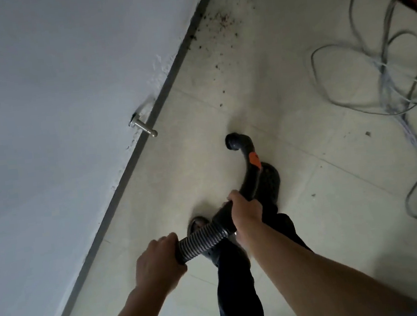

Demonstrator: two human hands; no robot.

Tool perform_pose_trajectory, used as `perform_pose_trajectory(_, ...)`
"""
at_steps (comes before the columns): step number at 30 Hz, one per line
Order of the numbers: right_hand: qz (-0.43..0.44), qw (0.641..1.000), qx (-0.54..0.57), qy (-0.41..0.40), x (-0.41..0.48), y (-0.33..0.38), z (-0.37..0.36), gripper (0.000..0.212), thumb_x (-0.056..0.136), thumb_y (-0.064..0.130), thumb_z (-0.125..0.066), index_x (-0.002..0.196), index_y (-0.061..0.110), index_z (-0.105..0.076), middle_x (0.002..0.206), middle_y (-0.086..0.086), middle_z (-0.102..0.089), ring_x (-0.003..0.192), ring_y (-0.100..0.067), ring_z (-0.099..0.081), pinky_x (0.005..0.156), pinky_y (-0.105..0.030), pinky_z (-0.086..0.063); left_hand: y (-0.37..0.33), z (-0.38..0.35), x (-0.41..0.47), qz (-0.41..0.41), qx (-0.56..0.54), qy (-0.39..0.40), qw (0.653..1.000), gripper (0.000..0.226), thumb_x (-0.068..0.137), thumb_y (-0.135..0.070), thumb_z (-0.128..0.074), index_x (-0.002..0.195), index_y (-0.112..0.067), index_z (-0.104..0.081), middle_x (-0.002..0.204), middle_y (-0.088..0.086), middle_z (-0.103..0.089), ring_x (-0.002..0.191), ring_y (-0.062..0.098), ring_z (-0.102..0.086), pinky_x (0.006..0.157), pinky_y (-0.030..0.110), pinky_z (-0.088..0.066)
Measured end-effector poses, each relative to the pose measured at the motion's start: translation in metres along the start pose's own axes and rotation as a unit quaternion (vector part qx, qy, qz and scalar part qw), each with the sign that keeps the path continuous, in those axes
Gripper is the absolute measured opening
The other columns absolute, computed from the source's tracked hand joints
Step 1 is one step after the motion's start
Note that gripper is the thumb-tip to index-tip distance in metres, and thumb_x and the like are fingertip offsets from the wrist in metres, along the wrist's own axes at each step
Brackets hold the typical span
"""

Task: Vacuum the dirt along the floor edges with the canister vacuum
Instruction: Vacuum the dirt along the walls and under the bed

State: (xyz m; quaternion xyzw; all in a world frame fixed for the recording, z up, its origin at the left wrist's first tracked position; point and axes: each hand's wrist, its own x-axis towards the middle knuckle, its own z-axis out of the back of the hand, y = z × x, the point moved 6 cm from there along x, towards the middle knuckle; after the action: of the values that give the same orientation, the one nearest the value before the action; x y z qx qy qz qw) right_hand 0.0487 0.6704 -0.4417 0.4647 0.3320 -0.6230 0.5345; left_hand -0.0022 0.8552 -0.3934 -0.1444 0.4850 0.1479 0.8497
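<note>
While the left hand [159,260] curls round the ribbed, wire-banded hose [203,238] and the right hand [246,211] wraps the smooth black curved wand [248,169] just past the cuff, the wand's open round mouth [232,141] points at bare tile, well short of the dirt [223,19]; I judge this to be the approach. The next move calls for carrying the mouth forward and left to the dark skirting strip [169,84], where gritty brown specks scatter over glossy cream floor tiles [301,122], while keeping clear of the loose grey cables [393,66] and the metal doorstop [145,127].
</note>
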Motion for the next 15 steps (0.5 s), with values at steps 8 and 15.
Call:
perform_pose_trajectory(8, -0.026, 0.995, 0.094, -0.019, 0.006, 0.022, 0.020, 0.037, 0.086, 0.023, -0.065, 0.115, 0.003, -0.056, 0.094, -0.012, -0.065, 0.071, -0.025, -0.063, 0.051, -0.027, -0.045, -0.029, 0.015, 0.026, -0.027, 0.005, -0.029, 0.999, 0.017, 0.077, -0.026, -0.060, 0.090, -0.025, -0.048, 0.081, -0.007, -0.056, 0.083, 0.018, -0.056, 0.068, 0.032, -0.047)
perform_pose_trajectory(15, 0.055, 0.995, 0.032, 0.079, 0.011, 0.088, -0.057, 0.041, 0.081, 0.020, -0.066, 0.118, 0.005, -0.058, 0.098, -0.011, -0.069, 0.077, -0.026, -0.067, 0.057, -0.031, -0.054, -0.017, 0.052, 0.047, 0.006, -0.022, -0.079, 0.997, 0.025, 0.073, -0.028, -0.068, 0.091, -0.023, -0.050, 0.081, -0.004, -0.060, 0.077, 0.022, -0.060, 0.066, 0.031, -0.048)
